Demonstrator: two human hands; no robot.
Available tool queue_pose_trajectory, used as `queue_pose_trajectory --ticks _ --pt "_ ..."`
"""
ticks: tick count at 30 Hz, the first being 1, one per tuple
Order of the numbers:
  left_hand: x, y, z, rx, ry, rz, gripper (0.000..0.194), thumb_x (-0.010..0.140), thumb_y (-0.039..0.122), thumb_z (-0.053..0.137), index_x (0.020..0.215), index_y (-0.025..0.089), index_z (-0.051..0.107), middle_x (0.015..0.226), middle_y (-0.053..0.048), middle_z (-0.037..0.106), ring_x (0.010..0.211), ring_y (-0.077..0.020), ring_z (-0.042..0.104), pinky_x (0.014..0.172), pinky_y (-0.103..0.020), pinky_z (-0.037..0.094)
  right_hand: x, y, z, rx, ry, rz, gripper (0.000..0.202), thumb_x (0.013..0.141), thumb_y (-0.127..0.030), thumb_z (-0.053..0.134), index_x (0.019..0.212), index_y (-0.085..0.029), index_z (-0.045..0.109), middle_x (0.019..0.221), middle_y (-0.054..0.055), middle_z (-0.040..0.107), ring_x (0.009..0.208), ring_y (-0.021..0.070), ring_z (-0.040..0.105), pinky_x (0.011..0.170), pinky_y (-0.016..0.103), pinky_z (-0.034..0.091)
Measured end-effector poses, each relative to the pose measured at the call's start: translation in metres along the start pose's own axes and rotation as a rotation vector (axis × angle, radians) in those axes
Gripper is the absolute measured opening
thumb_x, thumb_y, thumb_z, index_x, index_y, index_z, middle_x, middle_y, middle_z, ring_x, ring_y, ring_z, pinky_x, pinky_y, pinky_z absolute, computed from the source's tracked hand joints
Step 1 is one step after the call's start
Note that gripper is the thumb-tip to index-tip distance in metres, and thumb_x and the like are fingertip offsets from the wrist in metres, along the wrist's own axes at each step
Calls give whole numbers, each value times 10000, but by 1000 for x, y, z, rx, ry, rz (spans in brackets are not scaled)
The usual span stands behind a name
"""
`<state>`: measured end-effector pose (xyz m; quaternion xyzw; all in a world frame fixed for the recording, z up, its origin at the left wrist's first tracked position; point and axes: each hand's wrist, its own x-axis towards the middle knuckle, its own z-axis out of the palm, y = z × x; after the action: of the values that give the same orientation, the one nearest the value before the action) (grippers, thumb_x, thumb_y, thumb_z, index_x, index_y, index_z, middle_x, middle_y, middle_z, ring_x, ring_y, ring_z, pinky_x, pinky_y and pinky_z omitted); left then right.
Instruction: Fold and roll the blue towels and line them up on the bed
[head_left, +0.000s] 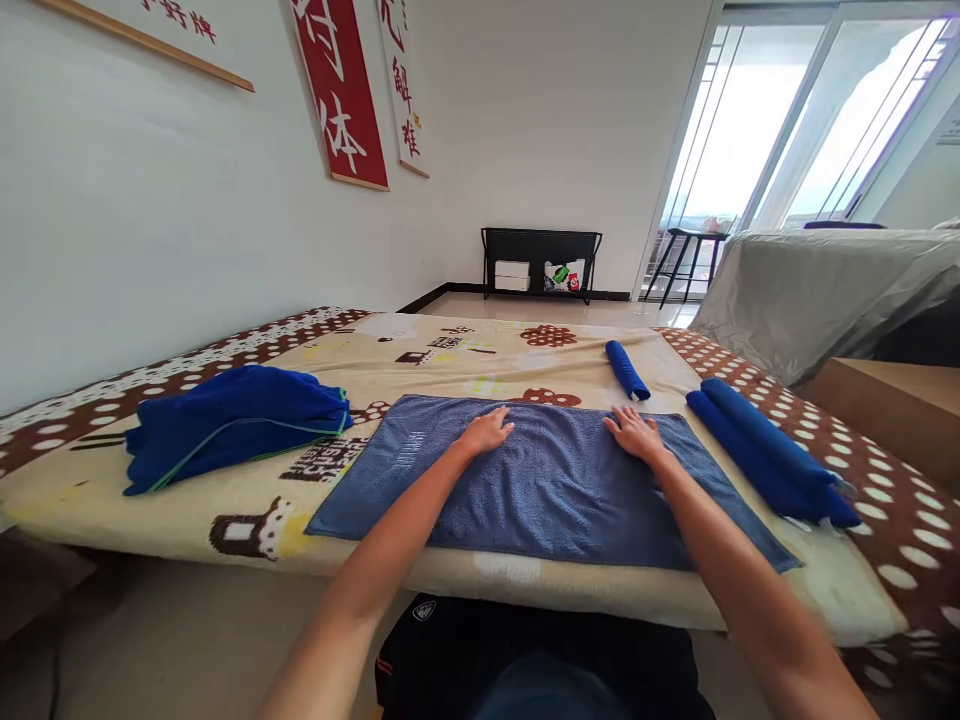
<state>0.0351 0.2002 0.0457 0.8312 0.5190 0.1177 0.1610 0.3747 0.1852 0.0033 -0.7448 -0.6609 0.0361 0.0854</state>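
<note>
A grey-blue towel lies spread out in front of me on the bed, with wrinkles across its middle and right part. My left hand rests on the towel near its far edge, fingers stretched out. Farther right, my right hand lies on the same far edge with its fingers spread. Neither hand holds anything. To the left is a crumpled blue cloth with green edging. A small rolled blue towel sits beyond my right hand, and larger blue rolls lie to the right of the spread towel.
The bed has a cream patterned blanket with a brown polka-dot border. A black rack stands against the far wall. On the right are a cardboard box, a covered piece of furniture and a black stool.
</note>
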Motion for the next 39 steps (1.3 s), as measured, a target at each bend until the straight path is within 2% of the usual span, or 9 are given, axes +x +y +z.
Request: queue_pose_trajectory --ticks 3,5,8,12,16,22,29,34,39 --pt "27 20 32 83 19 -31 578 969 360 342 1521 191 312 1617 -108 244 1505 -254 189 1202 -517 143 4 -61 10 45 -27 -225 618 987 -563 327 1522 -253 316 1597 81 277 1466 248 262 1194 518 184" --pt "39 34 47 122 27 -41 583 968 376 330 1522 195 310 1622 -114 230 1509 -260 174 1197 -543 137 4 -92 18 64 -35 -296 618 974 -564 384 1503 -246 348 1587 92 291 1445 264 300 1184 539 204" --pt "48 33 52 165 46 -45 587 956 471 354 1492 231 378 1607 -83 293 1500 -268 206 1197 -526 163 2 -104 23 77 -36 -325 615 976 -567 379 1490 -231 370 1578 97 310 1442 259 308 1178 528 223" --pt "42 -9 36 211 132 -156 613 972 519 276 1489 210 389 1604 -98 299 1497 -283 204 1195 -521 161 1 -73 19 65 -24 -278 614 995 -598 218 1511 -288 341 1598 53 286 1479 206 242 1192 457 203" --pt "33 -53 24 248 178 -308 690 973 543 221 1526 143 317 1612 -153 251 1501 -302 182 1183 -564 153 3 -45 18 36 -27 -192 647 989 -614 146 1536 -299 289 1614 49 239 1498 207 189 1195 492 159" --pt "24 -87 9 276 148 -367 707 939 653 195 1531 291 328 1635 -43 218 1509 -270 163 1193 -538 153 5 -25 18 7 -45 -166 643 979 -634 160 1524 -330 311 1615 -1 236 1501 170 175 1207 463 143" --pt "0 -138 -23 286 146 -538 772 934 651 159 1553 208 284 1639 -97 180 1509 -315 137 1169 -604 154 8 47 5 -24 -50 30 658 979 -612 136 1535 -298 297 1617 31 229 1502 199 179 1201 520 140" --pt "-10 -151 -36 291 170 -598 777 936 648 164 1554 190 281 1635 -115 183 1503 -335 152 1167 -607 152 -1 91 -2 -36 -35 168 674 979 -589 95 1537 -273 302 1617 49 226 1504 203 171 1196 528 158" --pt "-18 -138 -43 301 203 -633 842 926 656 235 1524 70 323 1593 -258 216 1460 -476 178 1080 -738 147 -18 110 -13 -60 15 253 665 986 -533 97 1544 -227 290 1606 112 243 1499 251 187 1174 591 155"
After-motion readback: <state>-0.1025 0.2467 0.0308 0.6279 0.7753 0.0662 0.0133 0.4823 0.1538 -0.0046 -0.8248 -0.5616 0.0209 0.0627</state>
